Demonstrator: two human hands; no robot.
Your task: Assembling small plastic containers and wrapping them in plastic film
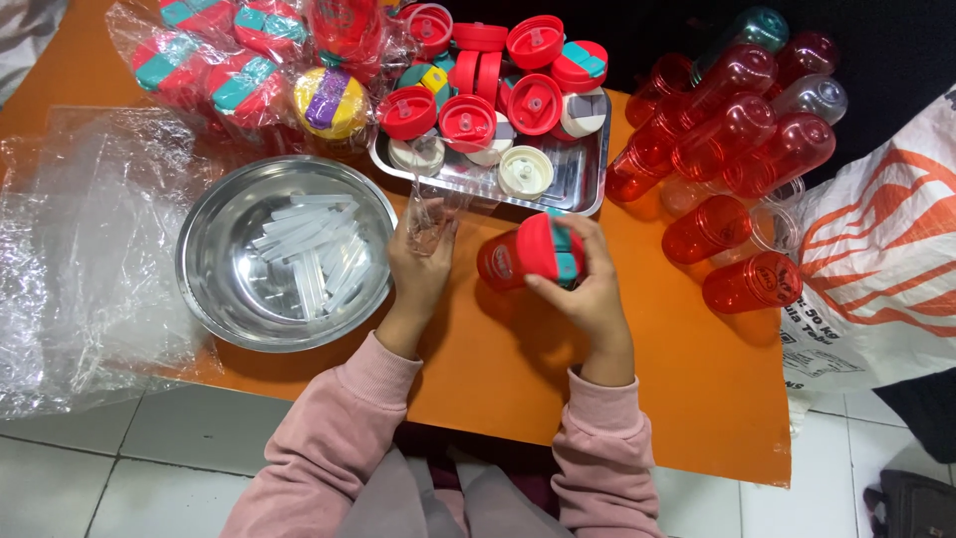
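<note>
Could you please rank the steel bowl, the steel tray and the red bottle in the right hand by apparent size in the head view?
1. Steel bowl, largest.
2. Steel tray, partly hidden by lids.
3. Red bottle in the right hand, smallest.

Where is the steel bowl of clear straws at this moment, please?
In the head view, the steel bowl sits on the orange table, just left of the left hand, below the wrapped lids and beside the clear plastic sheet.

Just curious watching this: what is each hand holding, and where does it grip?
The right hand grips a red bottle by its capped end. The left hand holds a clear plastic piece at its lower end.
</note>
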